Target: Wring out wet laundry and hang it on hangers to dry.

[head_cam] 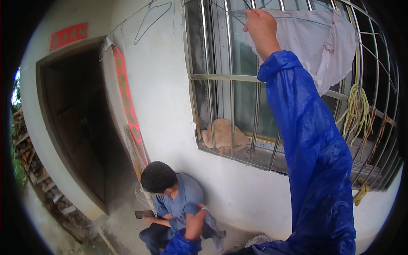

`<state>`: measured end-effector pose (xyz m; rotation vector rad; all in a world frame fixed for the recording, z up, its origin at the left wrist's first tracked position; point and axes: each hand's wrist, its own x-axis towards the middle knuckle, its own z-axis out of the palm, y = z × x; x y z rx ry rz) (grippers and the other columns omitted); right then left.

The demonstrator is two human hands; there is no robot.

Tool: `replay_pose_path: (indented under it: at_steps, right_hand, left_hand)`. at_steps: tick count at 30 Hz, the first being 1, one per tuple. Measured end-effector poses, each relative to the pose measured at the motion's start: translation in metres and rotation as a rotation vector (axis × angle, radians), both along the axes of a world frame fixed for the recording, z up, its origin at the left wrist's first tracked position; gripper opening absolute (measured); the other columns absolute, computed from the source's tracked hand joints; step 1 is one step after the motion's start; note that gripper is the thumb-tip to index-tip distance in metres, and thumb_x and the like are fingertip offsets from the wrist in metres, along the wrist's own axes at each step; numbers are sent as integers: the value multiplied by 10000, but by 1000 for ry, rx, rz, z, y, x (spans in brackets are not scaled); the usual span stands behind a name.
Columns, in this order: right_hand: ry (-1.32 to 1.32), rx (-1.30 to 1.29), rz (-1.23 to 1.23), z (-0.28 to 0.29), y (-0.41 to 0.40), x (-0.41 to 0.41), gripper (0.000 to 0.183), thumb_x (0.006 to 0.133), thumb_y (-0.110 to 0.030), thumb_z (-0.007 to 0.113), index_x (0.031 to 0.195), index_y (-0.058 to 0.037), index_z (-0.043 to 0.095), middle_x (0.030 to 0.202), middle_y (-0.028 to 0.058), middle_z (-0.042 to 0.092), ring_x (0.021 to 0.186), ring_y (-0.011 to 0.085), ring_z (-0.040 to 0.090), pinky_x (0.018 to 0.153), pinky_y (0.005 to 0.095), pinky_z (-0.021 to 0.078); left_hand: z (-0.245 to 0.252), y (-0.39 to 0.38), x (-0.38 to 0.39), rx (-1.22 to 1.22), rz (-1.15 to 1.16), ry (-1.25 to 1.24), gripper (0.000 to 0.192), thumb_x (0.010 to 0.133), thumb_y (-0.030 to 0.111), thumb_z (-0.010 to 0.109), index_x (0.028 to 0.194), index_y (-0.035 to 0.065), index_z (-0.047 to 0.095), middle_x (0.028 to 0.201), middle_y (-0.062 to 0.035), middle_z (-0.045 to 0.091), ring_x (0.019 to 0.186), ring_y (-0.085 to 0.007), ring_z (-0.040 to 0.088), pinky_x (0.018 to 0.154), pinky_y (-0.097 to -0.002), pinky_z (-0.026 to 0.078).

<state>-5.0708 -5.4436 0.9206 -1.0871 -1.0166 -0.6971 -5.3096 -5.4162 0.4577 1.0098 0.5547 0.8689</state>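
Note:
My right hand, in a blue waterproof sleeve, is raised to the window bars and closed around the neck of a thin wire clothes hanger. A pale pinkish-white garment hangs on this hanger in front of the bars. Low in the view, my left hand grips a bunched greyish cloth, which droops to its right. That hand overlaps the body of a seated person in a grey-blue shirt, who looks at a phone.
An empty blue wire hanger hangs from a line beside the window. Metal window bars carry greenish strands; a tan cloth lies behind them. A dark doorway and stacked firewood are at left.

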Motion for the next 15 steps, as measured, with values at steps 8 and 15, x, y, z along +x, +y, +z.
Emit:
replay_pose_path:
  at_steps: [8,15]
  right_hand:
    - [72,-88,355,-141,-80,-29,265,922,-184,497,1065,10,605,565,-32,460,517,56,402,515,203,333]
    - [288,-459,405,-287,-201,-11,242,929,-113,475,1056,62,584,600,-11,448,535,65,431,522,224,400]
  left_hand:
    - [38,12,20,187,93,10,89,781,21,595,869,15,587,766,2,554,653,-85,507,578,-224,408]
    - [49,48,37,418,192,91,98,776,32,585,873,25,570,751,-12,548,651,-97,503,583,-242,413]
